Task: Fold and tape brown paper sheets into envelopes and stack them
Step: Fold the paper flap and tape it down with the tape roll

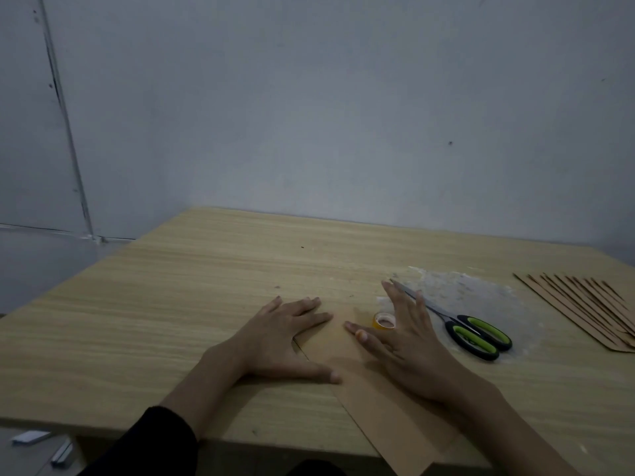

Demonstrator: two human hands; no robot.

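Observation:
A long brown paper sheet (385, 407) lies folded on the wooden table (171, 304), running from between my hands to past the front edge. My left hand (285, 338) lies flat on the sheet's far left part, fingers straight and spread. My right hand (405, 341) presses flat on the sheet's right side, fingers straight. A small roll of tape (384, 320) sits just beyond my right thumb, partly behind the fingers. A fanned stack of brown envelopes (584, 310) lies at the right edge.
Scissors with black and green handles (477, 333) lie right of my right hand, blades pointing away to the left. A patch of whitish residue (474, 290) covers the table behind them. Grey walls stand close behind the table. Small white pieces (44, 444) lie on the floor at left.

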